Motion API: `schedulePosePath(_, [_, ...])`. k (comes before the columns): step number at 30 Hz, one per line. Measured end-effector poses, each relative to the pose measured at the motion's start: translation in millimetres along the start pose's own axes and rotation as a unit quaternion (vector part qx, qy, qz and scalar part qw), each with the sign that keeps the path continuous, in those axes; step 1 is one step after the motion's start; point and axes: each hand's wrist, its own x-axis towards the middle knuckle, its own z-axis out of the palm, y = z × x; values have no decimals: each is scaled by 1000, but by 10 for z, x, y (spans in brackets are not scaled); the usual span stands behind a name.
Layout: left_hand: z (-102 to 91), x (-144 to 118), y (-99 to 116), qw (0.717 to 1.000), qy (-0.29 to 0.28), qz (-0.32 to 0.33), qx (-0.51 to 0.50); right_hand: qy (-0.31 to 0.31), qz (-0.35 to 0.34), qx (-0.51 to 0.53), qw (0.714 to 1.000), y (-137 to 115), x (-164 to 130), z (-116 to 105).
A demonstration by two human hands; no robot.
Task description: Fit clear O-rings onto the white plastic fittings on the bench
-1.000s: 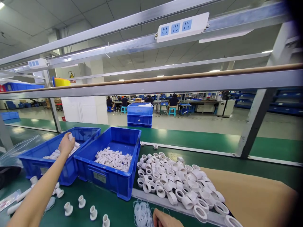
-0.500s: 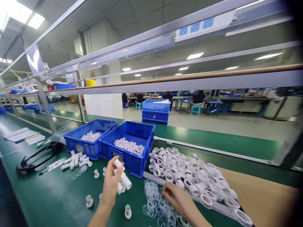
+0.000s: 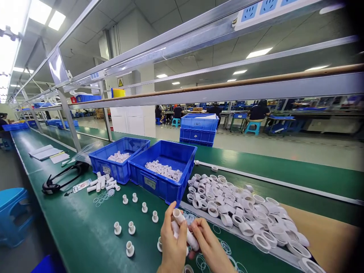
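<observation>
Head view: at the green table's near edge, your left hand [image 3: 173, 245] grips short white plastic tubes [image 3: 182, 227]; your right hand's [image 3: 212, 248] fingertips [image 3: 194, 226] pinch one tube.

My green desk [image 3: 71, 227] carries two blue bins [image 3: 165, 176], white rings [image 3: 241, 212], upright fittings [image 3: 131, 227] and a cardboard sheet [image 3: 327, 239] at its right end.

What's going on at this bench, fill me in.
A person holds a few white plastic tubes in the left hand; the right hand touches one of them. Small white fittings stand on the green bench, clear rings lie nearby, white collars are heaped to the right, and two blue bins hold more parts.
</observation>
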Motion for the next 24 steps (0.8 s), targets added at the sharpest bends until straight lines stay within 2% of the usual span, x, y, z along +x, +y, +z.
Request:
schedulePosePath(4, [-29, 58, -59, 1000, -18, 7, -3, 17, 1, -59, 998, -50, -25, -47])
schedulePosePath(9, [-135, 166, -29, 998, -24, -46, -48, 5, -18, -113, 993, -220, -20, -260])
schedulePosePath(14, [-150, 131, 20, 983, -106, -93, -121, -4, 7, -122, 993, -244, -24, -341])
schedulePosePath(18, [-120, 100, 9, 965, -145, -122, -181, 7, -24, -129, 991, -210, -8, -347])
schedulePosePath(24, [-106, 78, -76, 955, -220, -116, -162, -6, -42, -99, 994, -300, -56, -324])
